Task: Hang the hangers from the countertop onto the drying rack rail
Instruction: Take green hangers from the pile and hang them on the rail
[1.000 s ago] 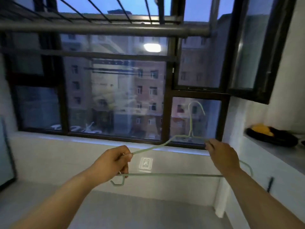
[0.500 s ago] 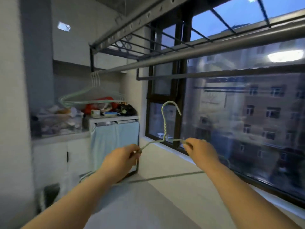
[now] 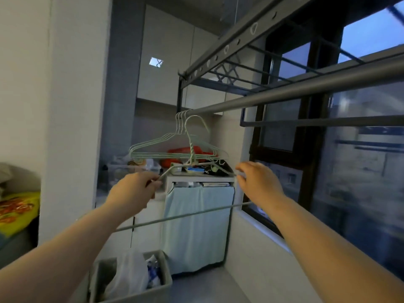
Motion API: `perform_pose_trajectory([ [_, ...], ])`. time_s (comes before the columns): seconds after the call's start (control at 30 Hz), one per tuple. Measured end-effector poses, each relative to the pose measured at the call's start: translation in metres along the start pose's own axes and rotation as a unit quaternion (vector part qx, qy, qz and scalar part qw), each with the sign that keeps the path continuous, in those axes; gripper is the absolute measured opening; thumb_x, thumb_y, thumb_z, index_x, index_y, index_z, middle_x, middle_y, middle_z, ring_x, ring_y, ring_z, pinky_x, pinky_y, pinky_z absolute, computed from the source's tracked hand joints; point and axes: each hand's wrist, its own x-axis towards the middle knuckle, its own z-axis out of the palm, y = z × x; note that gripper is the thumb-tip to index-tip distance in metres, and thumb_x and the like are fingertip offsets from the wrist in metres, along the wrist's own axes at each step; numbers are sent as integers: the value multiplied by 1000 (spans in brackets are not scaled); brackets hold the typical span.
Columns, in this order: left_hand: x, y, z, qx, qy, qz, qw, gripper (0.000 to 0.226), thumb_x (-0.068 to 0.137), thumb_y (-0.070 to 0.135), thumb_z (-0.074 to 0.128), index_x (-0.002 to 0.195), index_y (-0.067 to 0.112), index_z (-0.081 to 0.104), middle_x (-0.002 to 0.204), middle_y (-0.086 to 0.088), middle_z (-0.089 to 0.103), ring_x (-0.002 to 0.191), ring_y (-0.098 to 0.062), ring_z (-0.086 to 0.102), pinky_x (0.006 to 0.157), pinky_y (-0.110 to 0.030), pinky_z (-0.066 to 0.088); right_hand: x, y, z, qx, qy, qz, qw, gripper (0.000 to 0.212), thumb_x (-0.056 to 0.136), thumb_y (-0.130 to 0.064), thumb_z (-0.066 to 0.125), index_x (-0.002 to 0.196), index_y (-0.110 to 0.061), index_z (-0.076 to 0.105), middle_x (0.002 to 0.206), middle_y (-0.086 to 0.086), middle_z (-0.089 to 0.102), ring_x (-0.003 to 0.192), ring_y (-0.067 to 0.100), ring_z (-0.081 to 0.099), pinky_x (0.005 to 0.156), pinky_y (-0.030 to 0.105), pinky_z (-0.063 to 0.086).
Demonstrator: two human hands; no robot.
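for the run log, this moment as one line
left hand, right hand: grip pale green wire hanger | hanger below grey metal rail | not yet hung

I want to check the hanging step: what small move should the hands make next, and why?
Probably raise the held hanger slightly and drop its hook over the rail, beside the hung hangers. The left hand and right hand grip its shoulders, and the hook looks just below the rail.

A pale blue cloth [image 3: 196, 224] is hanging beside the dark-framed window [image 3: 310, 138], while a grey plastic bin [image 3: 153, 294] on the floor is holding a crumpled white plastic bag [image 3: 129, 274].
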Motion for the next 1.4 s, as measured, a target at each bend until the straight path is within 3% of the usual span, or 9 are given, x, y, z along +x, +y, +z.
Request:
perform_pose_trajectory([
  [0.2,100,-43,12,-33,-3,3,999,17,93,16,46,82,16,60,60,1,55,50,-16,52,61,-30,48,86,-20,25,-169,52,-86,980,32,91,-15,52,122,-10,55,125,7,57,117,24,48,99,35,39],
  [0.3,157,-54,16,-30,2,30,999,18,93,16,46,78,16,58,67,-4,59,51,-17,52,54,-26,40,135,-36,25,-285,135,-140,939,39,52,-3,84,88,-2,70,93,18,68,91,32,65,85,45,52],
  [0.4,208,-60,18,-50,3,52,997,17,93,14,46,82,12,59,66,-6,57,46,-14,52,53,-23,44,175,-52,22,-396,106,-81,909,41,94,-8,43,134,-2,39,146,20,31,140,34,21,116,48,10],
  [0.5,251,-65,22,-85,-8,58,995,21,94,14,45,76,11,56,58,-1,53,43,-13,51,50,-25,46,199,-58,16,-485,123,28,865,44,99,-16,31,141,-5,25,151,19,21,142,36,8,115,54,-1],
  [0.67,289,-65,38,-115,-36,76,990,20,95,14,44,86,8,60,55,-1,53,46,-14,52,47,-24,43,219,-61,16,-467,98,91,874,30,96,-8,40,125,-4,42,122,16,52,114,32,47,102,43,31],
  [0.77,301,-62,49,-130,-51,82,987,19,95,14,44,82,10,57,53,-2,53,45,-13,50,46,-24,40,219,-60,16,-468,91,84,875,30,94,-9,42,124,-5,42,119,14,53,108,30,50,93,38,36],
  [1.03,319,-51,70,-178,-93,62,978,30,96,12,40,122,6,54,62,-2,52,49,-14,50,46,-24,40,216,-53,19,-490,89,74,864,36,96,-11,37,131,-5,36,123,13,51,111,29,49,91,36,36],
  [1.23,324,-56,78,-158,-109,65,979,20,95,11,41,101,6,60,61,-4,52,47,-15,51,44,-24,40,213,-49,22,-485,102,76,865,40,97,-13,35,136,-6,30,131,15,47,118,33,44,97,40,33],
  [1.4,322,-61,83,-144,-126,69,979,17,95,9,40,88,12,55,60,-2,51,46,-13,52,42,-22,42,207,-43,29,-495,129,63,857,60,84,-14,12,143,-8,19,140,14,38,127,33,36,109,40,25],
])
